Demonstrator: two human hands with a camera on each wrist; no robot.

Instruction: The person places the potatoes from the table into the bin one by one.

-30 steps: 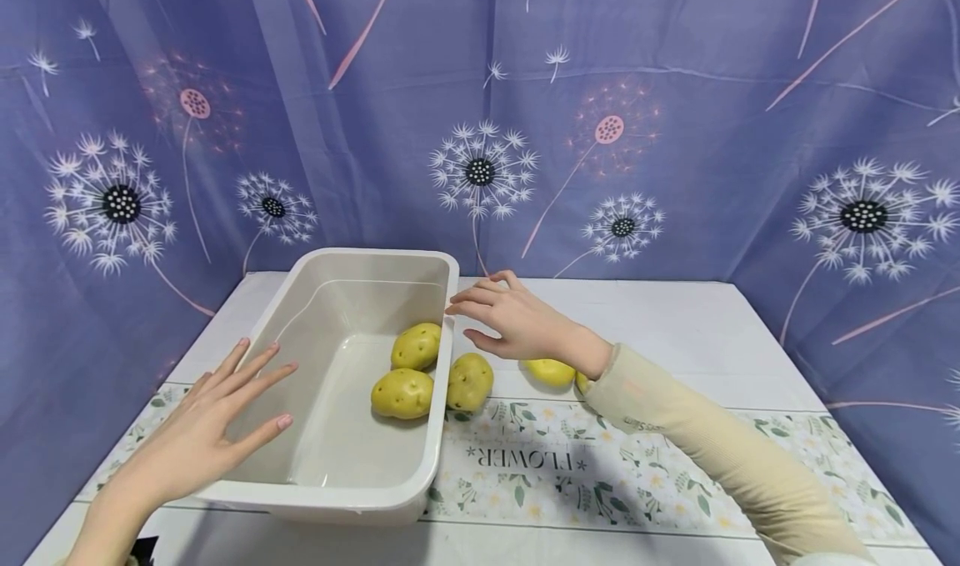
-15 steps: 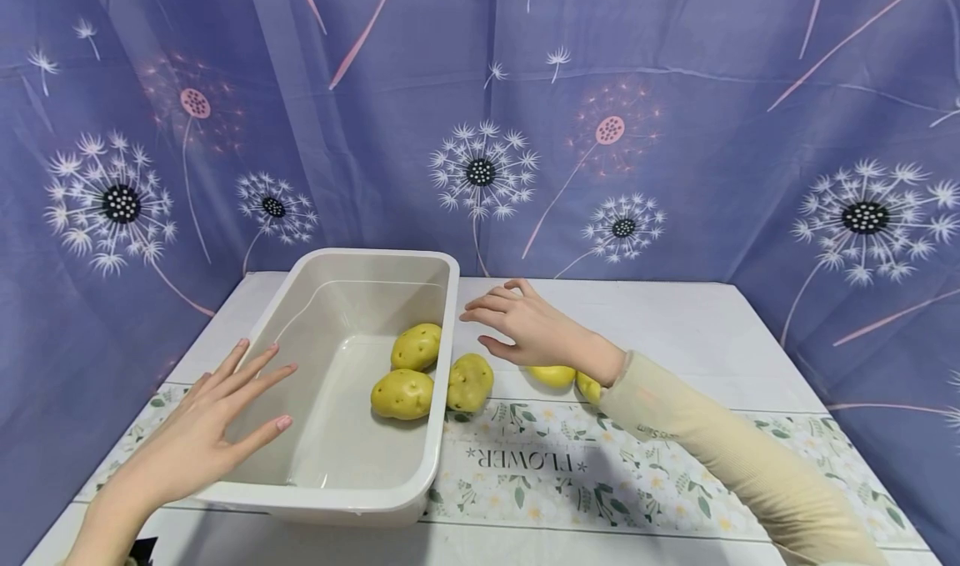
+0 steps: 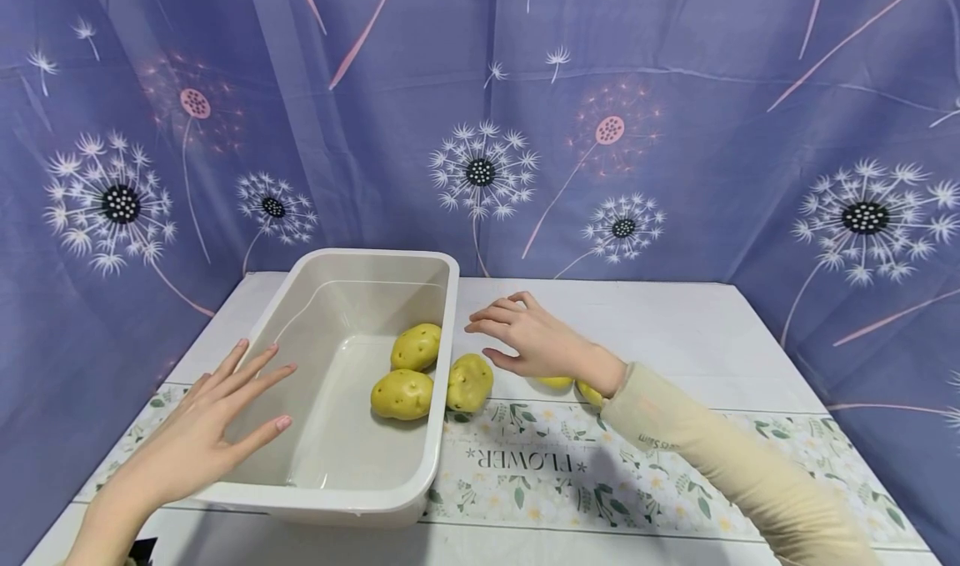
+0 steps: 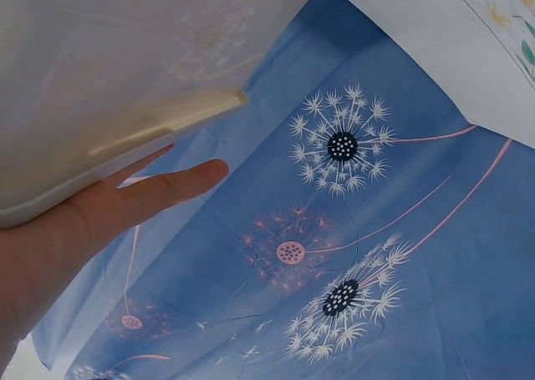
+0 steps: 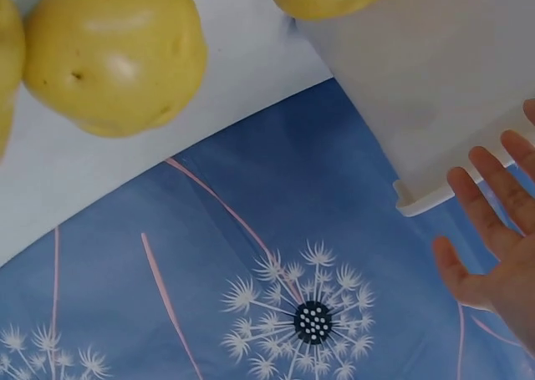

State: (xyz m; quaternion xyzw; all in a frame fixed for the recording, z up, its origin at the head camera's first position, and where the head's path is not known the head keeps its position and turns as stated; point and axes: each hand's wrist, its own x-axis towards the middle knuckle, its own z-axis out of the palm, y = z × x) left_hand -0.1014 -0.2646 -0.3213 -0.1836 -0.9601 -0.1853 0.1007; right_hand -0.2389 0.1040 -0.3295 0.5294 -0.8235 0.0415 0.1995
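In the head view, two yellow potatoes [image 3: 402, 394] lie inside a white plastic tub [image 3: 300, 494], against its right wall. A third potato [image 3: 471, 383] is on the table just outside that wall. My left hand [image 3: 198, 437] spreads its fingers at the tub's left rim; the left wrist view has its thumb beside the rim. To the right of the tub hovers my right hand [image 3: 528, 337], holding nothing, fingers loosely bent. Two more potatoes [image 3: 590, 393] show partly, covered by the right hand and wrist. The right wrist view shows a large potato [image 5: 117, 54] up close.
A floral cloth strip [image 3: 540, 491] with the word FLOWER crosses the white table [image 3: 675, 333]. Behind and on both sides hangs a purple dandelion-print curtain [image 3: 390, 157]. The tub's high right wall stands between the inside potatoes and the right hand.
My right hand has drawn away from the tub's right rim, to the right and slightly toward me. The left hand, the tub and the potatoes stay where they were.
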